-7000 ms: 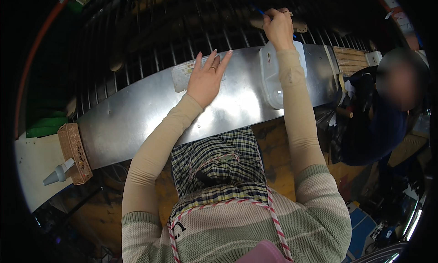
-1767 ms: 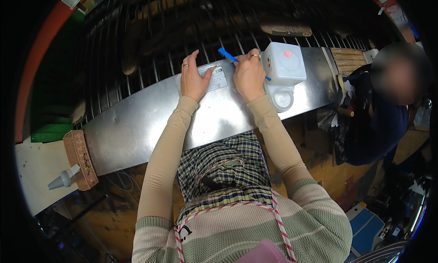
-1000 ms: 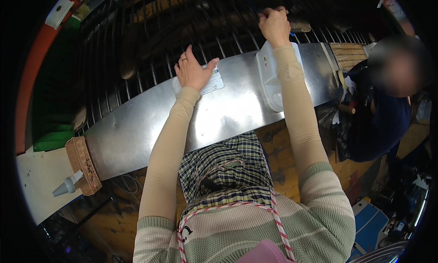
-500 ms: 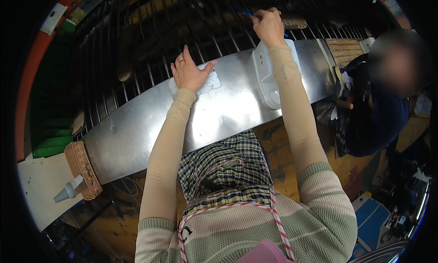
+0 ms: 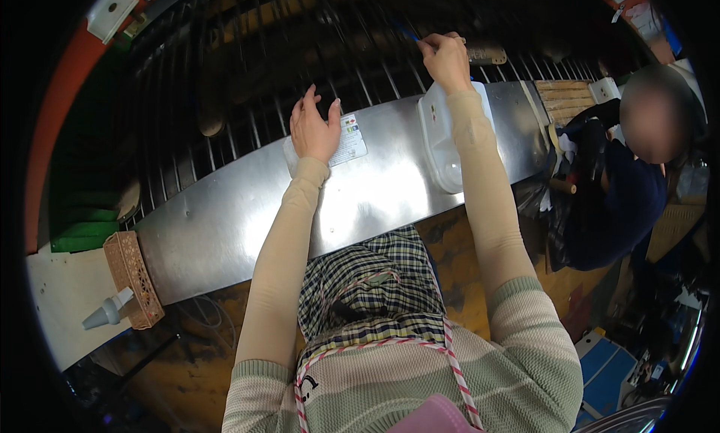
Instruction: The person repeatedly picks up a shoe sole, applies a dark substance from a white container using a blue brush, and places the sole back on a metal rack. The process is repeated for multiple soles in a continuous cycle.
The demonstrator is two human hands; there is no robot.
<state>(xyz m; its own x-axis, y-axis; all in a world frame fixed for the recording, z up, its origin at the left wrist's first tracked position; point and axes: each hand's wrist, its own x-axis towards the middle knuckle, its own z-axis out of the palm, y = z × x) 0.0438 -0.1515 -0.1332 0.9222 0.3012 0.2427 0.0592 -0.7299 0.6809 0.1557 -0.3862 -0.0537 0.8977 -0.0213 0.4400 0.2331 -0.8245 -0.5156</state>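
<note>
My left hand (image 5: 315,133) is open, fingers and thumb apart, over the far edge of a shiny metal ledge (image 5: 375,178). Beside it, a white printed label (image 5: 351,142) lies on the ledge. Farther right and forward, my right hand (image 5: 448,64) pinches a thin blue stick-like tool (image 5: 406,33); its working end is lost in the dark. Under my right forearm sits a white plastic tray (image 5: 433,129), partly covered by my sleeve. Past the ledge runs a rack of dark metal bars (image 5: 255,125). A flat tan piece (image 5: 487,55) lies just right of my right hand.
A brown woven basket (image 5: 131,279) stands at the ledge's left end, with a grey cone-shaped object (image 5: 103,314) by it. Another rounded tan piece (image 5: 212,125) rests on the bars. At the right sits a person in dark clothes (image 5: 622,200), near slatted wood (image 5: 566,97).
The view has shifted slightly. Both hands have drawn a little nearer to me, and my left thumb has come closer to the fingers. The blue tool stays in my right hand.
</note>
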